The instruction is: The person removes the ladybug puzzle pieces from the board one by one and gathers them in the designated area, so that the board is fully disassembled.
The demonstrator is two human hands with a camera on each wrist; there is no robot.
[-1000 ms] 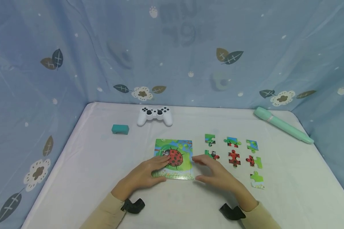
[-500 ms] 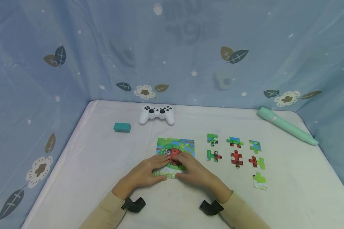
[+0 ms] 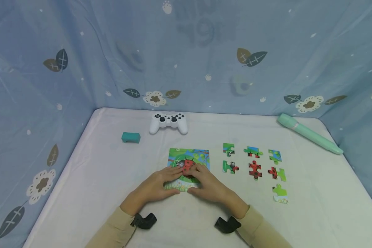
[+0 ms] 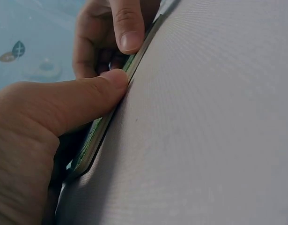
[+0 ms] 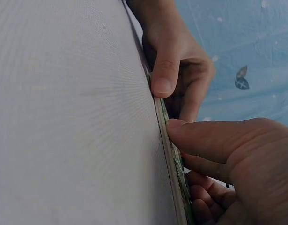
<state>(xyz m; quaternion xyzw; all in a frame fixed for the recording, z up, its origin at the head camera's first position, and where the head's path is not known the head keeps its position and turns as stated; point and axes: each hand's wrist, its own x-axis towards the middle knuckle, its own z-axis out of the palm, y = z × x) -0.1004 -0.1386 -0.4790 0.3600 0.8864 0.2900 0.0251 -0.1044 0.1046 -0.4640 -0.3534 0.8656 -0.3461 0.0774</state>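
Observation:
A square ladybug puzzle board (image 3: 204,156) lies flat on the white table. My left hand (image 3: 156,184) rests on its left side, fairly straight fingers on the picture and the thumb (image 4: 113,84) at the near edge. From the right my right hand (image 3: 209,182) covers the board's lower right part, fingers bent down onto it. The right thumb (image 5: 186,131) touches the near edge in the right wrist view, close to the left one. Beneath the right palm the board is hidden, and I cannot tell whether those fingers pinch a piece.
Several loose jigsaw pieces (image 3: 255,170) lie in rows right of the board. Behind it sit a white game controller (image 3: 168,123) and a teal block (image 3: 131,137). A mint-green stick-like object (image 3: 310,133) lies at the back right. Blue patterned cloth (image 3: 186,62) hangs behind the table.
My right hand has moved left from beside the board onto its lower right part, and has stayed there over the last half second. The left hand has kept its place.

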